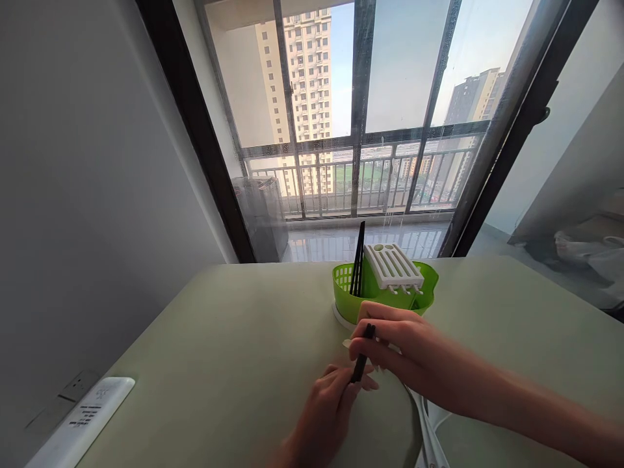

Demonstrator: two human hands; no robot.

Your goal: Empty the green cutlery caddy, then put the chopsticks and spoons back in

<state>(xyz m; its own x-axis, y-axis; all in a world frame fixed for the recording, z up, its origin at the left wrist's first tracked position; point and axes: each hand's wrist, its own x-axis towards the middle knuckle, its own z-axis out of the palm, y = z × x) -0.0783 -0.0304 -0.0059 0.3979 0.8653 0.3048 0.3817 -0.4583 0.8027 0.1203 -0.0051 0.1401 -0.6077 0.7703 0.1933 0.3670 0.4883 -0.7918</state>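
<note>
Black chopsticks [361,365], seen nearly end-on, are held between both hands above the table. My right hand [390,335] is closed around their upper part, in front of the utensil caddy. Lower down, the fingers of my left hand [332,398] pinch the near end. Just beyond my right hand stands a green utensil caddy [351,304] with a white slotted top [394,265]. More black chopsticks [358,266] lean upright in its left compartment. White utensil handles [429,439] lie on the table below my right forearm, their far ends partly hidden by my hands.
The pale green table [234,364] reaches to a glass door with a dark frame [199,130]. A white power strip [92,416] lies along the table's left edge, near a wall. Beyond the glass are a balcony railing [375,172] and tall buildings.
</note>
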